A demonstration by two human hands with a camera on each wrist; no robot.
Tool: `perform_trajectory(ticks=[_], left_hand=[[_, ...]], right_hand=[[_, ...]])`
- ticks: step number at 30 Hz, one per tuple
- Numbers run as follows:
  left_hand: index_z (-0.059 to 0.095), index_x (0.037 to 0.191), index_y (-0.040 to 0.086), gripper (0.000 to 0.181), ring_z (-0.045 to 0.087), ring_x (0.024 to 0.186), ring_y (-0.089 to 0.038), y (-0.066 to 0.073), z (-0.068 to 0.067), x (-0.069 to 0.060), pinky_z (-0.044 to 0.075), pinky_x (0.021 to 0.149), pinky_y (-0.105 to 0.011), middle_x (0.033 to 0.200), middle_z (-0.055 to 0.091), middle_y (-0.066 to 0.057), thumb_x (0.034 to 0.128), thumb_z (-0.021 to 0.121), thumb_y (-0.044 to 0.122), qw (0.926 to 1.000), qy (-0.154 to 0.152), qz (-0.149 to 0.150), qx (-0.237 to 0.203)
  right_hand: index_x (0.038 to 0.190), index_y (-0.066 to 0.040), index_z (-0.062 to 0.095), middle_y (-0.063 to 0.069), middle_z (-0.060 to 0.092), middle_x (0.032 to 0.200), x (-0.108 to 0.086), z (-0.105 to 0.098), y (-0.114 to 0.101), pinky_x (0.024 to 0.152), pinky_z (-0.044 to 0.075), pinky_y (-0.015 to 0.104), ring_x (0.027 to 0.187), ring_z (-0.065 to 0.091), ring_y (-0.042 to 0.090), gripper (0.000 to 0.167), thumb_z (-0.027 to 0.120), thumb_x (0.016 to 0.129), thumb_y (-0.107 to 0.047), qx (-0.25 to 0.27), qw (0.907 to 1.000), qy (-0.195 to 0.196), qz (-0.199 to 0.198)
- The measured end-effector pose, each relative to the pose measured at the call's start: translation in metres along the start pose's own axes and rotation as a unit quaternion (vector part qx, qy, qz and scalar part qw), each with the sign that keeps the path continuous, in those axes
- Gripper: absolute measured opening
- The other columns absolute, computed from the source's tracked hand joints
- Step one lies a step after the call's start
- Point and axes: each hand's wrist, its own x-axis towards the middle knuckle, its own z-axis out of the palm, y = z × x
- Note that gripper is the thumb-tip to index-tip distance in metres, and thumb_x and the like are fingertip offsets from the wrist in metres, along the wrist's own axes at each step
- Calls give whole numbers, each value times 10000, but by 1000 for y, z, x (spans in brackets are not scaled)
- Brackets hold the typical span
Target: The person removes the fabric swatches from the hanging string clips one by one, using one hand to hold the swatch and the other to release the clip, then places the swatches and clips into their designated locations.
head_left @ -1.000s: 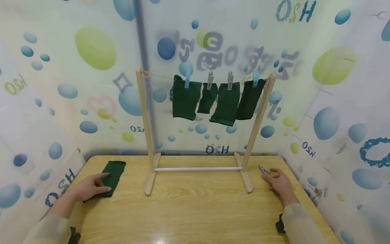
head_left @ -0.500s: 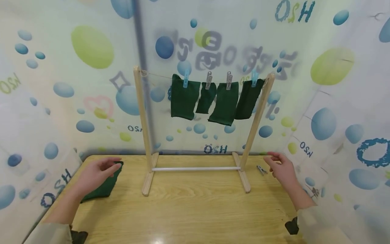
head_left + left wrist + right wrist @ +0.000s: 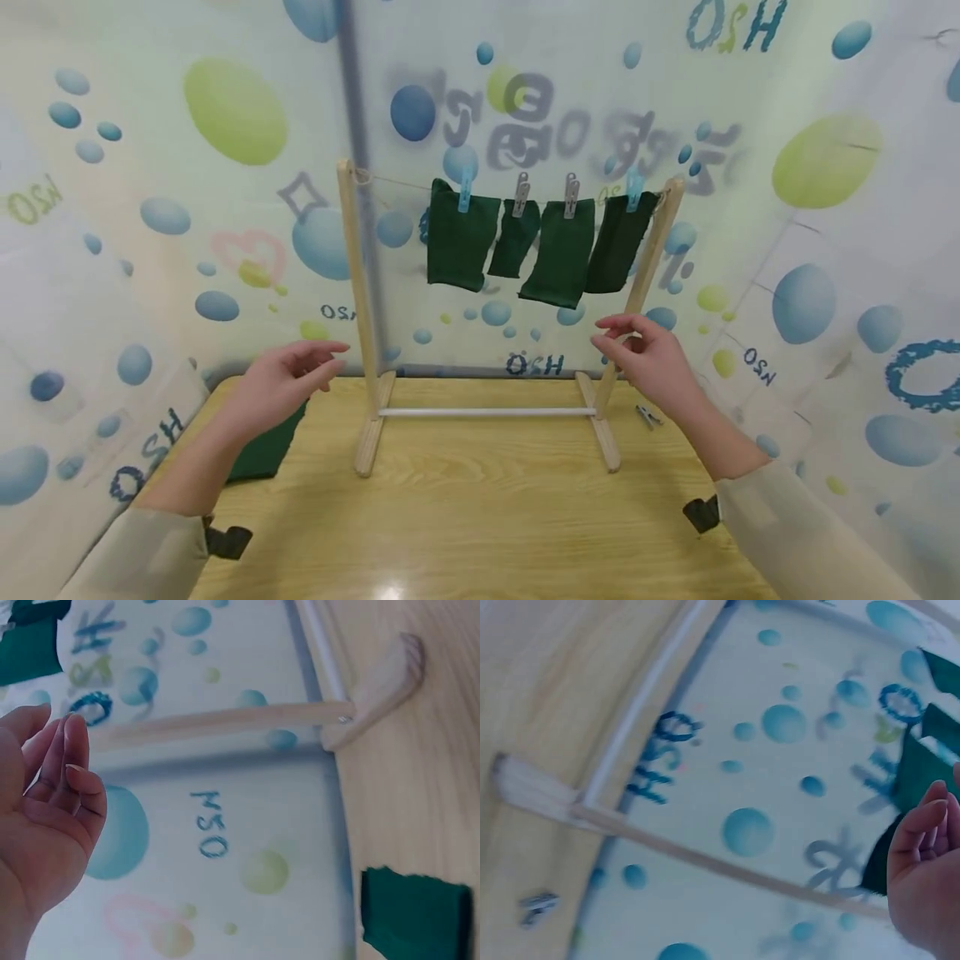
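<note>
Loosely bent, my left hand (image 3: 281, 387) holds nothing and hovers in front of the rack's left post. Beneath it a dark green cloth (image 3: 268, 446) lies on the table, partly hidden by the forearm. My right hand (image 3: 648, 362), also without anything in its relaxed fingers, is raised before the right post, below the hanging cloths. A grey clothespin (image 3: 648, 417) lies on the table beside the rack's right foot. Several green cloths hang in a row from a string, among them a wide one (image 3: 461, 242) at the left, under blue clothespins (image 3: 465, 190) and grey clothespins (image 3: 572, 196).
The wooden rack (image 3: 358, 283) has two upright posts, a white crossbar (image 3: 487, 412) low between them, and flat feet on the wood-grain table (image 3: 480, 517). A patterned curtain (image 3: 262, 200) encloses the table at the back and sides.
Both hands have risen off the table; the left has left the flat green cloth and the right the grey clothespin, which both stay lying there. The right hand has also moved leftward.
</note>
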Motion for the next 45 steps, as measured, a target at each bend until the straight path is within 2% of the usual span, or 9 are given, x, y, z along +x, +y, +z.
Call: perform_trajectory(ticks=[4, 9, 16, 20, 27, 32, 37, 42, 45], left_hand=[[724, 1437, 145, 393, 702, 819, -103, 22, 2, 13, 530, 673, -307, 1033, 773, -64, 1124, 657, 375, 9996, 94, 273, -55], [741, 1418, 166, 369, 734, 856, -116, 47, 4, 29, 552, 665, -310, 1158, 784, -87, 1118, 668, 367, 9986, 188, 498, -44], [719, 1449, 200, 390, 752, 930, -186, 74, 11, 57, 593, 824, -383, 1221, 764, -45, 1114, 670, 394, 9963, 218, 799, -210], [712, 1463, 193, 397, 761, 928, -187, 88, 13, 78, 583, 860, -406, 1251, 746, -49, 1115, 669, 381, 9945, 304, 962, -289], [620, 1560, 178, 493, 778, 987, -229, 110, 15, 109, 587, 807, -338, 1398, 668, -82, 1114, 669, 380, 9942, 414, 827, -542], [426, 1690, 205, 656, 781, 1085, -257, 130, 17, 129, 636, 845, -379, 1587, 556, -80, 1111, 668, 397, 9925, 460, 595, -963], [399, 1697, 203, 643, 781, 1119, -254, 144, 24, 142, 652, 854, -353, 1622, 545, -78, 1125, 646, 364, 9798, 722, 371, -1830], [541, 1600, 138, 504, 795, 1079, -233, 147, 30, 147, 656, 846, -316, 1473, 677, -110, 1132, 641, 298, 9601, 1033, 263, -2585], [626, 1521, 88, 426, 800, 1038, -191, 144, 32, 148, 655, 840, -291, 1419, 720, -137, 1134, 638, 265, 9544, 1134, 291, -2747]], right_hand=[[1370, -104, 707, 30, 648, 1132, 16, 3, -37, 580, 504, 277, 707, 617, 163, 369, 728, 1086, -338, -40, 9987, -140, -479], [1382, -104, 708, 50, 698, 1170, 33, 10, -79, 554, 499, 302, 715, 644, 163, 377, 725, 1088, -340, -85, 9964, -256, -802], [1393, -133, 704, 37, 716, 1281, 53, 28, -126, 545, 512, 323, 759, 703, 219, 374, 727, 1085, -344, -11, 9938, -355, -1056], [1433, -147, 687, 71, 713, 1331, 64, 35, -147, 542, 511, 340, 745, 708, 211, 391, 722, 1088, -327, -25, 9927, -389, -1139], [1546, -180, 611, 39, 584, 1568, 84, 48, -177, 588, 569, 347, 753, 723, 176, 445, 670, 1118, -285, 6, 9905, -390, -1317], [1612, -198, 542, -4, 527, 1653, 96, 57, -195, 638, 597, 317, 858, 761, 283, 500, 648, 1128, -265, 87, 9899, -415, -1353], [1672, -187, 451, 1, 433, 1726, 106, 65, -201, 674, 611, 301, 998, 765, 337, 557, 614, 1141, -228, 210, 9913, -528, -1189], [1718, -193, 375, -24, 366, 1775, 114, 71, -205, 695, 624, 302, 1022, 778, 326, 607, 586, 1150, -207, 268, 9935, -647, -899], [1725, -201, 366, -44, 358, 1784, 116, 74, -208, 720, 636, 321, 1000, 780, 339, 606, 574, 1156, -207, 269, 9940, -705, -790]])
